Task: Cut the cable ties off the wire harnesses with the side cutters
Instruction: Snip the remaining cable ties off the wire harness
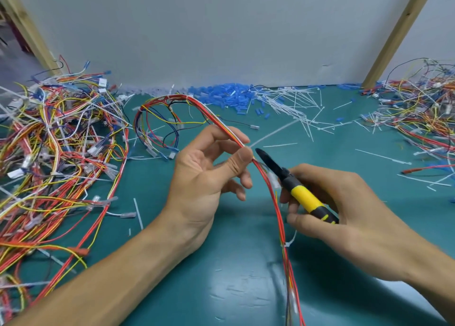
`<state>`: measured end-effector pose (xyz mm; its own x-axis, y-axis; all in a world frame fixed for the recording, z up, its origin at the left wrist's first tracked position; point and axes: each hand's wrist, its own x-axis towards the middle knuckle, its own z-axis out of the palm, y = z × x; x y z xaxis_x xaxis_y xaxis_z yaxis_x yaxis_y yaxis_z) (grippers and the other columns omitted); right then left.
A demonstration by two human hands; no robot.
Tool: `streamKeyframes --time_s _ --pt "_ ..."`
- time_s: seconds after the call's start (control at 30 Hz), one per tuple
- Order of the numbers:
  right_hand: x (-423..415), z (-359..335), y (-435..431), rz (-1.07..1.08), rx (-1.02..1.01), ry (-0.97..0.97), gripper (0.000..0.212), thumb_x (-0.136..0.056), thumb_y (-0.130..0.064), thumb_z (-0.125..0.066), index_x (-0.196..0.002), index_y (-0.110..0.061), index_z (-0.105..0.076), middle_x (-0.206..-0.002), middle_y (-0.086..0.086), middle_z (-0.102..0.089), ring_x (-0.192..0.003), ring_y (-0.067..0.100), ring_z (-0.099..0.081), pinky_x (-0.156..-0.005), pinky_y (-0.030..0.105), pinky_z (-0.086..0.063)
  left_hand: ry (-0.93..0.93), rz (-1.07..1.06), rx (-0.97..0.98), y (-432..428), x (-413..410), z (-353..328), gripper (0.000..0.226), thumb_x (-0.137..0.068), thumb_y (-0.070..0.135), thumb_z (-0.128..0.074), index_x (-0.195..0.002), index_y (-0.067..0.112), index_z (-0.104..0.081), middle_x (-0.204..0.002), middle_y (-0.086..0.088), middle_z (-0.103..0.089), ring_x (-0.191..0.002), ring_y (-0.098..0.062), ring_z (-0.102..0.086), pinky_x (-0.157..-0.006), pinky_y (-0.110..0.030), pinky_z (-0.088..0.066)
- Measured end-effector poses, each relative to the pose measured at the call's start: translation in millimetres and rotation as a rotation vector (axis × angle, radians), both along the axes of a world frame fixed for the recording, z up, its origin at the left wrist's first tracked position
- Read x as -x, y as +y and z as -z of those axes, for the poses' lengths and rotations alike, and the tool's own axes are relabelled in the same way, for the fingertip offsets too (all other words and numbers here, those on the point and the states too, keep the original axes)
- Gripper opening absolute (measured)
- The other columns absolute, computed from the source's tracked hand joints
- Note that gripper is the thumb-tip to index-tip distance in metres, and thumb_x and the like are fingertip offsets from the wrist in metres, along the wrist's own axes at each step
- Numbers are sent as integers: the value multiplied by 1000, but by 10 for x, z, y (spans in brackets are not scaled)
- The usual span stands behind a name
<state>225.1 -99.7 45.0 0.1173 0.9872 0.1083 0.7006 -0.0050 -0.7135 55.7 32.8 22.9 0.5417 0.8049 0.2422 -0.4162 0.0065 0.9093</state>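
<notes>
My left hand [209, 175] pinches a wire harness [214, 118] of mostly red wires between thumb and forefinger, lifted above the green mat. The harness loops away to the back left and hangs down toward the near edge. My right hand [344, 210] grips the side cutters [295, 190] by their yellow and black handles. The black jaws point up-left, with the tip just right of my left thumb and beside the wires. A white cable tie [288, 243] is still wrapped round the harness lower down, below the cutters.
A big tangle of harnesses [56, 153] covers the left of the green mat [221, 276]; another heap [423, 113] lies at the right. Cut white ties [295, 106] and blue sleeves [226, 94] are strewn along the back wall. Wooden posts stand at both back corners.
</notes>
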Motion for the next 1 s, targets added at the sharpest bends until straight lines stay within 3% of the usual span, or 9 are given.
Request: streamKeyframes --time_s 0.1,0.2,0.3,0.37,0.5,0.77,0.9,1.0 --pt "25 9 2 3 -26 -45 23 -83 -37 -67 -97 -20 -62 -82 5 -63 -80 32 -61 -74 56 -53 12 -2 -62 -11 -12 23 22 -81 14 -78 -99 15 -65 -91 0 -64 -49 -20 -55 -44 -25 -44" --pt "40 11 8 2 -47 -52 24 -86 -39 -68 -94 -17 -62 -78 3 -60 -73 26 -56 -70 50 -52 19 27 -83 -22 -28 44 40 -78 20 -78 -117 20 -68 -96 0 -65 -49 -19 -56 -43 -25 -44" --pt "46 24 7 -29 -60 -69 30 -92 -37 -70 -82 -13 -56 -66 6 -47 -60 24 -41 -58 41 -40 29 46 -92 -42 -49 79 53 -77 22 -79 -129 22 -68 -98 -2 -64 -48 -19 -55 -43 -25 -44" --pt "31 18 -4 -42 -14 33 30 -92 -34 -67 -79 -8 -58 -61 7 -50 -53 23 -43 -48 35 -38 39 50 -93 -47 -57 97 56 -77 24 -80 -132 24 -67 -100 -4 -63 -47 -19 -54 -43 -26 -44" --pt "28 -46 -7 -71 98 285 25 -89 -23 -64 -90 2 -66 -62 6 -64 -51 19 -60 -48 25 -47 50 47 -109 -44 -55 103 54 -76 27 -81 -129 29 -69 -97 -2 -63 -47 -19 -52 -42 -26 -41" --pt "17 -94 10 -57 167 324 20 -83 -18 -65 -87 1 -68 -63 12 -67 -52 24 -65 -50 28 -50 70 38 -131 -37 -68 114 55 -75 17 -85 -126 31 -71 -94 -4 -63 -46 -21 -49 -41 -24 -38" --pt "33 -66 15 -55 184 352 15 -80 -14 -63 -86 -1 -68 -62 12 -67 -50 23 -63 -49 32 -50 87 53 -106 -38 -70 104 57 -69 25 -85 -124 29 -73 -92 -4 -63 -46 -21 -49 -41 -24 -38" --pt "25 -54 12 -27 166 324 17 -77 -13 -63 -80 3 -66 -56 10 -63 -45 24 -58 -46 32 -47 108 75 -97 -55 -65 106 41 -73 23 -83 -114 22 -77 -91 -2 -66 -46 -20 -50 -40 -23 -39"
